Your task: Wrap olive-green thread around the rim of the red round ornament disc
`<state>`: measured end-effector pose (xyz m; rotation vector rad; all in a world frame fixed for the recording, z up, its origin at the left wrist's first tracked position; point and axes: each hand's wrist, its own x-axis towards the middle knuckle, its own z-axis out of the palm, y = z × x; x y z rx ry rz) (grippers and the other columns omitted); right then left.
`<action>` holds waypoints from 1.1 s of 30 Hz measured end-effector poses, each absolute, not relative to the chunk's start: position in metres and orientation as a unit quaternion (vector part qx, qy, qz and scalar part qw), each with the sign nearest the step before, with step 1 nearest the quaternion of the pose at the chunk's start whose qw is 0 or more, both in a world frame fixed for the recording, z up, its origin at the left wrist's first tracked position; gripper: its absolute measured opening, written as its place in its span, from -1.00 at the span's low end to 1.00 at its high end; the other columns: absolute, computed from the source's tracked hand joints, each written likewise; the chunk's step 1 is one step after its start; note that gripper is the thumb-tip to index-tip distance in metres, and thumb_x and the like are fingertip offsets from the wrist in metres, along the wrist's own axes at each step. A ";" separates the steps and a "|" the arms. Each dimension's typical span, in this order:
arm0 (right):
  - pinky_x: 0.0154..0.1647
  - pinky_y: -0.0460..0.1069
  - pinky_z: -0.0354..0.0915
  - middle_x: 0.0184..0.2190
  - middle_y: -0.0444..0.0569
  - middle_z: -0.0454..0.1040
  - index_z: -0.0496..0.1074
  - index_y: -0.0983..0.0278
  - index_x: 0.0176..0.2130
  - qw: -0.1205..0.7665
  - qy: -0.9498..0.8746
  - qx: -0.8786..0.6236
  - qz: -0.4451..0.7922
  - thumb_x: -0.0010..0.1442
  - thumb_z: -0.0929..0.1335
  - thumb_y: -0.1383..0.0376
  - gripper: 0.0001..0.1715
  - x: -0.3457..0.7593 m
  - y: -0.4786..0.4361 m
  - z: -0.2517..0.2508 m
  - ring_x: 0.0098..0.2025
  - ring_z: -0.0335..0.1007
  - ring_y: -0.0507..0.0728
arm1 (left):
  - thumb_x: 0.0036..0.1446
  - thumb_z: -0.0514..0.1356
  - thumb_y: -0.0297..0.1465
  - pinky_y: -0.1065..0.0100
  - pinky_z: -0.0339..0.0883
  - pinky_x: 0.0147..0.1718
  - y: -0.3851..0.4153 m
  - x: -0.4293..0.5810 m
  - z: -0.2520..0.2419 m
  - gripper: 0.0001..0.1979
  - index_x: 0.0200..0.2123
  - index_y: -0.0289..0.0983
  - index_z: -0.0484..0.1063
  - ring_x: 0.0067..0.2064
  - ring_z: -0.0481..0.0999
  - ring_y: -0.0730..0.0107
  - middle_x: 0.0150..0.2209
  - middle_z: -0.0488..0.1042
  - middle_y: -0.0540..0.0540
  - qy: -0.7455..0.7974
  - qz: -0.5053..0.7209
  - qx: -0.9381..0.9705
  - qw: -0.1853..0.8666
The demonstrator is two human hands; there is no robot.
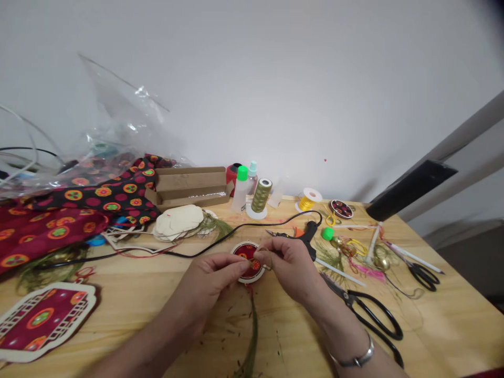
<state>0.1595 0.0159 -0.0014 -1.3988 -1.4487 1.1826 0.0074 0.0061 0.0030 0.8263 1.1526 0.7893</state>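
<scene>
A round ornament with a pale rim and dark red patterned fabric is below my fingertips, partly covered by them. From its lower edge hangs a red cord with a green thread tassel lying on the table. My left hand is closed, thumb and index finger pinched over the ornament. My right hand is pinched too, its fingertips close to the left ones. Something small and thin seems to be between the fingertips, but I cannot make it out. Whether other fingers grip the ornament's rim is hidden.
Black-handled scissors and a black glue gun lie close to my right arm. A green thread spool, a yellow cord spool and a cardboard box stand behind. A fabric-filled wooden frame lies left.
</scene>
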 end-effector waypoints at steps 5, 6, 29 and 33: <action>-0.49 -0.13 0.19 -0.60 -0.14 0.42 0.45 0.33 -0.52 0.397 -0.570 -0.562 0.450 -0.04 0.33 0.38 -0.90 0.160 0.016 0.001 -0.53 0.26 -0.01 | -0.17 0.29 -0.38 0.53 0.13 -0.57 0.007 0.006 0.000 -0.91 -0.55 -0.30 0.53 -0.58 0.32 0.54 -0.67 0.44 0.05 0.502 0.401 0.338 0.687; -0.50 -0.13 0.19 -0.61 -0.14 0.42 0.46 0.32 -0.52 0.398 -0.569 -0.563 0.449 -0.04 0.34 0.38 -0.90 0.160 0.016 0.002 -0.54 0.26 -0.01 | -0.16 0.29 -0.38 0.55 0.04 -0.64 0.007 0.006 -0.001 -0.91 -0.55 -0.30 0.52 -0.65 0.22 0.60 -0.74 0.35 0.10 0.502 0.402 0.341 0.685; -0.48 -0.09 0.21 -0.63 -0.10 0.47 0.49 0.35 -0.60 0.476 -0.441 -0.540 0.536 -0.19 0.44 0.28 -0.85 0.160 0.019 0.008 -0.57 0.27 0.00 | -0.09 0.20 -0.60 -0.12 -0.08 0.07 -0.013 0.008 -0.011 -0.76 -0.44 -0.13 0.53 0.23 -0.12 -0.12 0.30 -0.38 0.15 0.387 0.465 0.790 0.100; -0.52 -0.11 0.20 -0.64 -0.11 0.47 0.50 0.34 -0.60 0.476 -0.425 -0.527 0.561 -0.21 0.45 0.29 -0.87 0.159 0.019 0.007 -0.58 0.26 -0.01 | -0.04 0.16 -0.61 -0.05 0.05 0.05 -0.013 0.009 -0.016 -0.77 -0.41 -0.18 0.52 0.24 -0.10 -0.10 0.30 -0.46 0.09 0.388 0.439 0.796 0.150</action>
